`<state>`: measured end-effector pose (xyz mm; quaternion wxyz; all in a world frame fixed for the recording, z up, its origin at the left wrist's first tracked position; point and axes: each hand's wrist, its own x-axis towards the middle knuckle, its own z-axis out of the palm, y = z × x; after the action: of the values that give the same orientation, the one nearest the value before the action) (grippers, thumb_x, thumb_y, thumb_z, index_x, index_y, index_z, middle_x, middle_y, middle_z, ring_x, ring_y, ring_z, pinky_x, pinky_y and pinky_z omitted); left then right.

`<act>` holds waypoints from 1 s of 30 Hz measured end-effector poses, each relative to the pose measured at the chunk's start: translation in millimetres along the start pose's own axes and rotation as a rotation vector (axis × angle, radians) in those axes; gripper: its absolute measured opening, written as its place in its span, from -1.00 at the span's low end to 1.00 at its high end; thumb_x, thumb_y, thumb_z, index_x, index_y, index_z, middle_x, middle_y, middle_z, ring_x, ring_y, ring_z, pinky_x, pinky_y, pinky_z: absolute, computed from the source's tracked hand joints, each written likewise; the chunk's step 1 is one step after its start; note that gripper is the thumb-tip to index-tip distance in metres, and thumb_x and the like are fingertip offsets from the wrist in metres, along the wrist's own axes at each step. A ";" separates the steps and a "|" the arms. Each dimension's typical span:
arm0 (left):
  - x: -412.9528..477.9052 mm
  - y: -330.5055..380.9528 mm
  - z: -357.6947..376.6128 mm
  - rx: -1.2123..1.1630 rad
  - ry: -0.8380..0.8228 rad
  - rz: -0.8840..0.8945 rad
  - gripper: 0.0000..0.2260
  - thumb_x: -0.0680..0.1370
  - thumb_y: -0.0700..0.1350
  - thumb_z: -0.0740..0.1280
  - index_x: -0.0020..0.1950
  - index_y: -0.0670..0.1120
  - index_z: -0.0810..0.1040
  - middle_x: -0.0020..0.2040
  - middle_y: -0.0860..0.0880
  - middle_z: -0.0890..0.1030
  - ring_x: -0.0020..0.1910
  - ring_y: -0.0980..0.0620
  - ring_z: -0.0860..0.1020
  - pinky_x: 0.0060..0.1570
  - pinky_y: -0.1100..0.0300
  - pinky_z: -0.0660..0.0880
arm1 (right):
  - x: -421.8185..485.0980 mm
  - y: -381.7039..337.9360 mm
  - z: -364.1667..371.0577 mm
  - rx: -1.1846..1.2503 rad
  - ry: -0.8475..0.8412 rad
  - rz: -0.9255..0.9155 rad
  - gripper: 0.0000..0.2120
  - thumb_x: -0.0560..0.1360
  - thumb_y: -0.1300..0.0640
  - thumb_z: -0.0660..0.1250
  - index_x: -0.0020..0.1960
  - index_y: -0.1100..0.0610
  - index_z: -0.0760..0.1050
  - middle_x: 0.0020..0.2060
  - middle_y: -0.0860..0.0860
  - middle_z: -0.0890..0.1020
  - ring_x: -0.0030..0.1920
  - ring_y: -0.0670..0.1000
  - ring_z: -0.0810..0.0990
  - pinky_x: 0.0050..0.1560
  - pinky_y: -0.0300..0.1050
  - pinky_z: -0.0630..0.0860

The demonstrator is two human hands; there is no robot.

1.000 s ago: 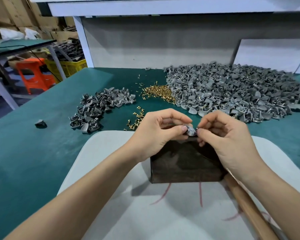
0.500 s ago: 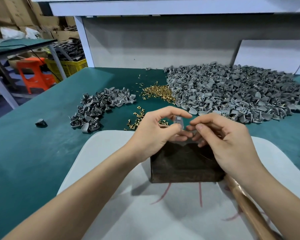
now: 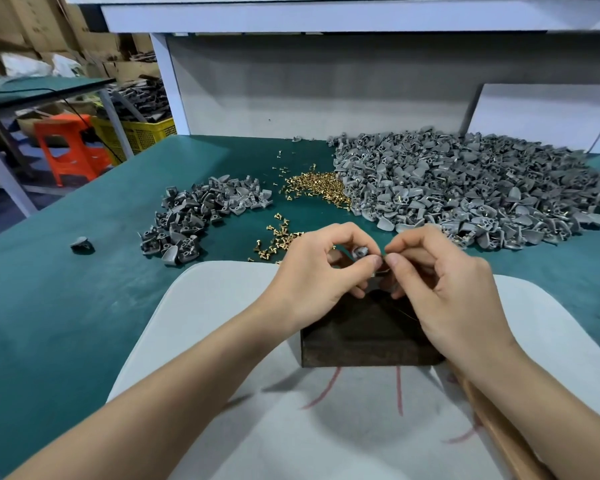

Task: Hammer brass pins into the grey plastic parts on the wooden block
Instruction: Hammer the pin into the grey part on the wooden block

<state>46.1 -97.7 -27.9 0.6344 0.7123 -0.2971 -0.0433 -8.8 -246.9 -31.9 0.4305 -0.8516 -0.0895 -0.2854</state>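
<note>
A dark wooden block (image 3: 364, 336) sits on a white board (image 3: 201, 306) in front of me. Above its far edge my left hand (image 3: 317, 268) pinches a small grey plastic part (image 3: 360, 252) between thumb and fingers. My right hand (image 3: 440, 275) meets it fingertip to fingertip, thumb and forefinger pinched together at the part; what they pinch is too small to make out. A wooden hammer handle (image 3: 499, 434) lies under my right forearm at the lower right; its head is hidden.
A large heap of grey parts (image 3: 465, 188) fills the table's right back. A smaller grey pile (image 3: 201, 216) lies left. Brass pins (image 3: 316, 185) are heaped between them, with loose pins (image 3: 274, 237) nearer. One stray grey part (image 3: 81, 242) lies far left on the green mat.
Both hands have lifted the grey part slightly off the block's far edge and turned it. The right fingertips have drawn into a tighter pinch against the left thumb.
</note>
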 end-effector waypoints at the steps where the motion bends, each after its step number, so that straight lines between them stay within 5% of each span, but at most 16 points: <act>1: 0.0 -0.1 0.1 0.011 0.002 0.002 -0.93 0.50 -0.29 0.38 -0.16 -0.16 0.56 -0.29 0.01 0.52 -0.38 0.08 0.53 -0.32 0.22 0.56 | -0.3 -0.8 0.2 -0.034 -0.001 -0.028 -0.91 0.50 0.28 0.33 -0.10 0.11 0.47 -0.36 -0.14 0.62 -0.36 -0.09 0.60 -0.23 -0.11 0.51; 6: 0.1 -0.8 0.4 0.066 0.008 0.027 -0.86 0.50 -0.29 0.37 -0.19 -0.07 0.55 -0.25 -0.03 0.50 -0.36 0.08 0.54 -0.33 0.22 0.54 | -1.3 -2.0 -0.1 -0.055 -0.015 -0.051 -0.92 0.50 0.28 0.34 -0.11 0.13 0.48 -0.35 -0.10 0.63 -0.37 -0.07 0.59 -0.25 -0.04 0.50; 18: -1.2 1.2 -0.6 -0.015 0.008 0.038 -0.87 0.51 -0.29 0.37 -0.20 -0.09 0.56 -0.33 0.12 0.52 -0.40 0.12 0.49 -0.37 0.28 0.49 | -1.3 -6.3 0.0 -0.154 0.087 -0.151 -0.90 0.44 0.34 0.41 -0.11 0.17 0.57 -0.29 -0.03 0.61 -0.29 -0.07 0.60 -0.21 -0.28 0.47; 25: -0.5 0.3 -2.8 -0.062 -0.066 0.020 -0.92 0.50 -0.25 0.39 -0.06 -0.10 0.61 -0.28 0.03 0.58 -0.36 0.13 0.50 -0.28 0.28 0.51 | -0.6 -4.8 -1.4 -0.144 0.138 -0.097 -0.90 0.42 0.33 0.42 -0.13 0.17 0.57 -0.32 -0.01 0.65 -0.33 -0.06 0.64 -0.21 -0.11 0.54; 30: 0.5 1.1 -5.2 -0.075 -0.109 0.045 -0.80 0.52 -0.33 0.34 0.09 -0.13 0.60 -0.15 -0.04 0.61 -0.27 0.18 0.54 -0.17 0.29 0.53 | 2.2 -6.1 -5.5 0.029 0.182 0.032 -0.81 0.42 0.28 0.42 -0.20 -0.01 0.55 -0.27 -0.12 0.63 -0.23 -0.13 0.60 -0.19 -0.36 0.48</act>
<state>48.3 -93.4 -25.7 0.6444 0.6777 -0.3453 -0.0791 -11.6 -247.6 -23.9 0.4538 -0.8170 -0.0402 -0.3535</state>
